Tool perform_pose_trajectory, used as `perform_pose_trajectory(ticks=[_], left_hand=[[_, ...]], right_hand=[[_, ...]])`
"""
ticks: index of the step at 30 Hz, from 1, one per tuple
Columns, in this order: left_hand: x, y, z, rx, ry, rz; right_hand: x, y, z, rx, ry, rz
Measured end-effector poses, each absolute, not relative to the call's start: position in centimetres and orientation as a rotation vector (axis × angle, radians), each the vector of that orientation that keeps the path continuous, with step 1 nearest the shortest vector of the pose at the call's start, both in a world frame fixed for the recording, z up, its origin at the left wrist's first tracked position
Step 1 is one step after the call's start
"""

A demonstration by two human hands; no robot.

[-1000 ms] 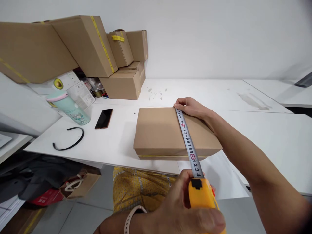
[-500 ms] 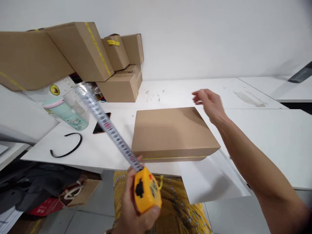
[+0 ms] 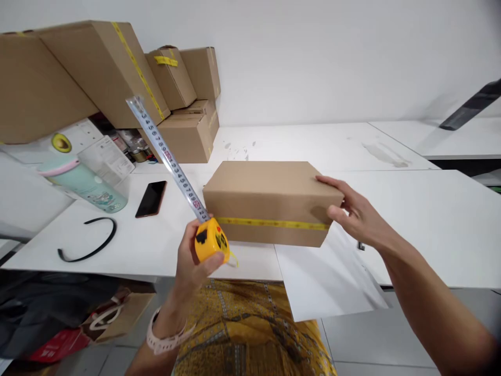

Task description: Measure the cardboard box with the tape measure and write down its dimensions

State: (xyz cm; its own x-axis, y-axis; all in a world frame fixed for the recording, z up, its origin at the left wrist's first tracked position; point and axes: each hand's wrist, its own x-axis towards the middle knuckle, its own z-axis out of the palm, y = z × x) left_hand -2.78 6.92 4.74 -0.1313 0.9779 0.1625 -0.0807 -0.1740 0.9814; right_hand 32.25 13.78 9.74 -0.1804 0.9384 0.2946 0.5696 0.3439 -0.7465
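A flat brown cardboard box point(image 3: 270, 198) with a yellow tape band lies near the front edge of the white table point(image 3: 430, 230). My right hand point(image 3: 352, 211) grips its right end, thumb on the side and fingers on top. My left hand point(image 3: 193, 258) is closed round a yellow tape measure point(image 3: 211, 245) in front of the box's left corner. Its steel blade point(image 3: 166, 154) sticks out stiffly, slanting up and to the left, free of the box.
Stacked cardboard boxes point(image 3: 117, 73) lean at the back left. A mint tumbler point(image 3: 84, 185), a black phone point(image 3: 151, 198) and a black curved band point(image 3: 88, 243) lie on the left of the table. A white sheet point(image 3: 329, 277) overhangs the front edge. Bags sit on the floor at left.
The tape blade came off the box top and swung up to the left with my left hand. My right hand let go of the blade's end and took hold of the box's right end.
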Motion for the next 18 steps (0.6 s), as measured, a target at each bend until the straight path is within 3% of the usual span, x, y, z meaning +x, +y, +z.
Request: perform_pose_trajectory(ticks=[6, 11, 15, 18], left_hand=[[-1.8, 12.7, 7.8, 1.219, 1.015, 1.574], [-0.5, 11.5, 8.9, 1.310, 1.106, 1.530], [2.3, 7.9, 8.4, 1.380, 1.065, 1.208], [4.9, 6.3, 7.6, 1.367, 0.988, 0.936]], right_hand=[[31.7, 19.2, 13.4, -1.521, -1.752, 0.429], [31.1, 21.7, 14.7, -1.339, -1.922, 0.159], [29.3, 22.5, 15.2, -1.233, -2.042, 0.161], [27.9, 23.1, 14.9, -1.233, -2.016, -0.030]])
